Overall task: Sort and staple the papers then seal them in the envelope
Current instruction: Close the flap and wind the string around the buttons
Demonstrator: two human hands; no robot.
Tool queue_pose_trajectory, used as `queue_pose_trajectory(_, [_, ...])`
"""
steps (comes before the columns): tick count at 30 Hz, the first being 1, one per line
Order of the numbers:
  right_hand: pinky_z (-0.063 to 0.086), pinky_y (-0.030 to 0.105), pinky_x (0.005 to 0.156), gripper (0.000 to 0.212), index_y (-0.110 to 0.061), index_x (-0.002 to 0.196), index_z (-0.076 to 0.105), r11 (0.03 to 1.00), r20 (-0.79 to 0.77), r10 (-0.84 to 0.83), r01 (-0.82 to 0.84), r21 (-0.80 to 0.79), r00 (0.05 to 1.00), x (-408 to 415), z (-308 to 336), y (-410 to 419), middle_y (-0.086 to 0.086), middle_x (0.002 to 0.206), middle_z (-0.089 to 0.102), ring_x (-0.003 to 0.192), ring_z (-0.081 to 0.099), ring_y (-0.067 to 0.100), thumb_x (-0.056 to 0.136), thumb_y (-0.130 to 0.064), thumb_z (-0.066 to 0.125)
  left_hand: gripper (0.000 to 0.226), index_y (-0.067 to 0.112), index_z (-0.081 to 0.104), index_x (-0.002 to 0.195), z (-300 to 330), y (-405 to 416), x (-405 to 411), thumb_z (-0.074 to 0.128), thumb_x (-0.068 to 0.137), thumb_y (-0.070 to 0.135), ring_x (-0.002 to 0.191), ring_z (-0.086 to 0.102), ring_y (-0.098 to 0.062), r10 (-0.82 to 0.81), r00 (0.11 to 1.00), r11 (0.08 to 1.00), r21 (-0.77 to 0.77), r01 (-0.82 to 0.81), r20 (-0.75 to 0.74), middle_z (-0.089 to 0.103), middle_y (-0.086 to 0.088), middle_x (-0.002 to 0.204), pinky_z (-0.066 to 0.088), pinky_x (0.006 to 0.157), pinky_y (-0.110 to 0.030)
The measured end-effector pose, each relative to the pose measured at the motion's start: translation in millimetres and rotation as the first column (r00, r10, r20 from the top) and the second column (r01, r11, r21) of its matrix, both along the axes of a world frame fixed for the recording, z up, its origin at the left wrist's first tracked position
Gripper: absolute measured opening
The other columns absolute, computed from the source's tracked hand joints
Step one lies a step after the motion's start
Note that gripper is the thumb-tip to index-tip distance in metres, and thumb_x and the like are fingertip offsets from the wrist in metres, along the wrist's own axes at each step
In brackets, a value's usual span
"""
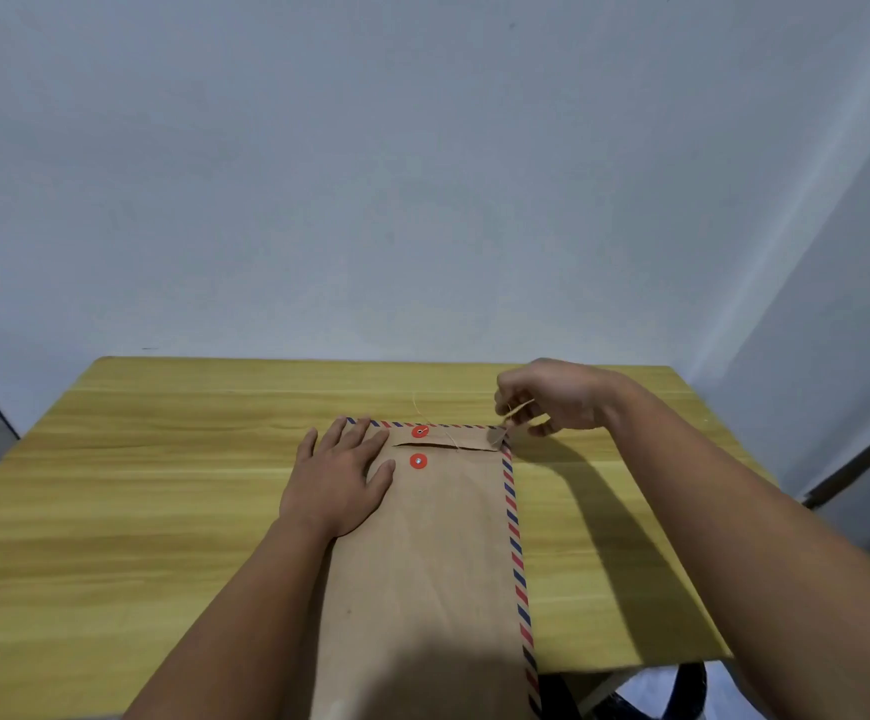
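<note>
A brown envelope [443, 553] with a red and blue striped border lies lengthwise on the wooden table [163, 485]. Its flap is folded down at the far end, with one red button [419, 432] on the flap and a second red button [418, 462] just below it. My left hand [339, 480] lies flat, fingers spread, on the envelope's upper left part. My right hand [552, 400] hovers over the far right corner and pinches the thin string [448, 433] that runs from the upper button. No loose papers or stapler are visible.
A pale wall stands right behind the table's far edge. The table's right edge [724, 511] drops off beside my right forearm, with a dark object [682, 688] on the floor below the near right corner.
</note>
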State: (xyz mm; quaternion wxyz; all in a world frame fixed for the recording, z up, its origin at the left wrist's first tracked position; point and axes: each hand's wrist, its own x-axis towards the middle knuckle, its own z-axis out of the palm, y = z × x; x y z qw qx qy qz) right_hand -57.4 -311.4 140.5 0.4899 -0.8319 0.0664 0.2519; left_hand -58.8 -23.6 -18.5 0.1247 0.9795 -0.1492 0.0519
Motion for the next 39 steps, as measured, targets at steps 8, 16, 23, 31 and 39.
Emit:
queue_pose_trajectory(8, [0.052, 0.044, 0.087, 0.020, -0.021, 0.070, 0.049, 0.596, -0.095, -0.260, 0.238, 0.767, 0.961, -4.5, -12.0, 29.9, 0.000, 0.063, 0.058, 0.065, 0.066, 0.019, 0.089, -0.015, 0.047, 0.069, 0.041, 0.034, 0.156, -1.6, 0.8, -0.5, 0.018, 0.094, 0.066, 0.158, 0.011, -0.017, 0.007, 1.000, 1.000, -0.006, -0.007, 0.001, 0.023, 0.011, 0.169, 0.007, 0.127, -0.049])
queue_pose_trajectory(16, [0.051, 0.027, 0.069, 0.019, -0.014, 0.101, 0.069, 0.879, 0.359, 0.128, 0.062, -0.473, 0.925, -17.5, -72.0, 64.4, -0.002, 0.093, 0.067, 0.086, 0.065, 0.017, 0.086, -0.025, 0.069, 0.062, 0.039, 0.032, 0.157, 0.2, -6.3, -4.3, 0.026, 0.099, 0.061, 0.158, 0.010, -0.019, 0.107, 0.994, 0.994, -0.007, -0.107, -0.012, 0.021, 0.007, 0.169, 0.006, 0.126, -0.049])
queue_pose_trajectory(23, [0.039, 0.034, 0.068, 0.019, -0.012, 0.096, 0.068, 0.481, 0.375, 0.520, 0.100, -0.871, 0.768, -35.9, -89.6, 74.1, 0.011, 0.103, 0.061, 0.092, 0.064, 0.035, 0.096, -0.008, 0.050, 0.062, 0.038, 0.031, 0.157, 0.7, -7.5, -6.7, 0.026, 0.100, 0.060, 0.158, 0.009, -0.020, 0.131, 0.991, 0.991, -0.010, -0.131, -0.020, 0.021, 0.006, 0.170, 0.005, 0.126, -0.050])
queue_pose_trajectory(31, [0.032, 0.036, 0.062, 0.024, -0.012, 0.104, 0.066, 0.320, 0.306, 0.706, 0.097, -0.942, 0.638, -52.5, -100.2, 73.0, 0.005, 0.085, 0.046, 0.072, 0.054, 0.033, 0.096, -0.007, 0.045, 0.060, 0.037, 0.033, 0.156, -1.2, -9.8, -5.7, 0.026, 0.100, 0.059, 0.157, 0.011, -0.023, 0.175, 0.984, 0.984, -0.023, -0.175, -0.013, 0.024, 0.003, 0.169, 0.007, 0.126, -0.050])
queue_pose_trajectory(39, [0.035, 0.038, 0.064, 0.026, -0.007, 0.115, 0.061, 0.267, 0.255, 0.745, 0.075, -0.961, 0.616, -55.3, -106.9, 84.7, 0.012, 0.103, 0.064, 0.089, 0.069, 0.037, 0.099, -0.003, 0.041, 0.054, 0.037, 0.042, 0.151, 0.5, -6.7, -8.8, 0.032, 0.101, 0.057, 0.156, 0.017, -0.025, 0.152, 0.988, 0.987, -0.052, -0.151, 0.014, 0.031, 0.002, 0.166, 0.010, 0.126, -0.051])
